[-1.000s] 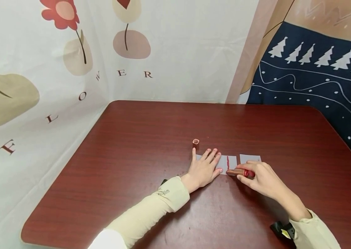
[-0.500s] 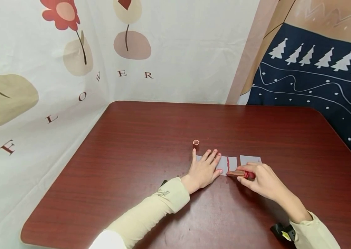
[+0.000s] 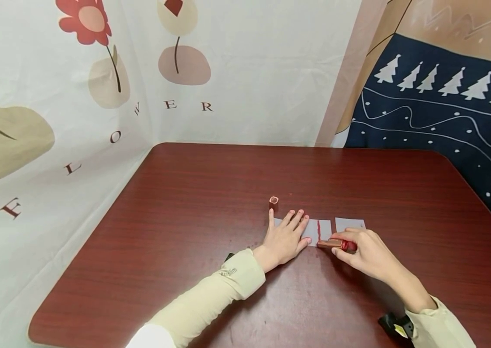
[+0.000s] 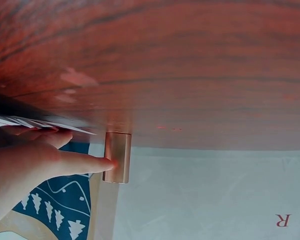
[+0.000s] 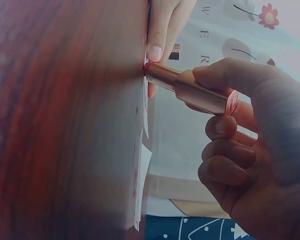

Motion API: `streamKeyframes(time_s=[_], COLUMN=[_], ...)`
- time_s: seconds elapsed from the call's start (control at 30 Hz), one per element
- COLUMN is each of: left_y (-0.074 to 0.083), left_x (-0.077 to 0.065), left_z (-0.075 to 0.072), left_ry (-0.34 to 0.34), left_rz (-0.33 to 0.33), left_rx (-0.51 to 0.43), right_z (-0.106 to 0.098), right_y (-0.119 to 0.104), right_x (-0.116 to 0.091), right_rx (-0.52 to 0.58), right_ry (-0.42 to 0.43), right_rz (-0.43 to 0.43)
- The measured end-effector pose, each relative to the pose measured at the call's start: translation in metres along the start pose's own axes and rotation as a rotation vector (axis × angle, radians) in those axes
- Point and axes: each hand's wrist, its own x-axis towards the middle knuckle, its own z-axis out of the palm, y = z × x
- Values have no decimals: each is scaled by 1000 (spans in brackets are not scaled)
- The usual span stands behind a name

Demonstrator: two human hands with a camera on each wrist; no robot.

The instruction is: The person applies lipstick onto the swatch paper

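A person's right hand (image 3: 369, 249) pinches a slim, copper-coloured metallic lipstick tube (image 3: 330, 244) between thumb and finger, the remaining fingers curled, with its red tip (image 5: 148, 67) at the near end of a red line (image 3: 319, 229) on a small white paper sheet (image 3: 325, 230). The tube leans over the right side of that sheet at a slant, tip lowered. The left hand (image 3: 283, 239) lies palm down across the sheet's left part, fingers straight and spread, gripping nothing. Beyond the sheet's far left corner stands a hollow, copper-coloured, squarish cap (image 3: 273, 203); the little finger reaches its base, though contact is hard to confirm. A second white paper piece (image 3: 348, 223) lies just right of the sheet, partly behind the right hand. Beneath the sheet spreads a glossy, reddish-brown wood-grain table (image 3: 210, 183). Well beyond it hangs a white flower-printed fabric backdrop (image 3: 263, 72), with a navy tree-patterned cloth (image 3: 437, 116) to its right.
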Motion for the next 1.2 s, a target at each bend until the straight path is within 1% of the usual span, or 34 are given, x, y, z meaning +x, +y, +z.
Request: streamKeyframes(time_s=[0.53, 0.63, 0.7, 0.8, 0.87, 0.97, 1.2], left_y=[3, 3, 3, 3, 3, 4, 3], left_x=[3, 3, 3, 3, 2, 1, 1], left_z=[-3, -3, -3, -2, -2, -3, -5], left_ry=[15, 15, 15, 16, 13, 2, -51], left_rz=[9, 8, 6, 2, 0, 3, 7], left_rx=[9, 10, 11, 11, 9, 2, 5], right_z=[-5, -5, -7, -12, -16, -23, -38], right_y=[-2, -3, -5, -6, -5, 0, 14], right_x=[-1, -1, 0, 0, 0, -3, -10], right_rx=[-9, 19, 61, 114, 126, 121, 201], right_ry=[18, 24, 39, 65, 84, 87, 79], right_rz=[-2, 0, 7, 53, 94, 160, 230])
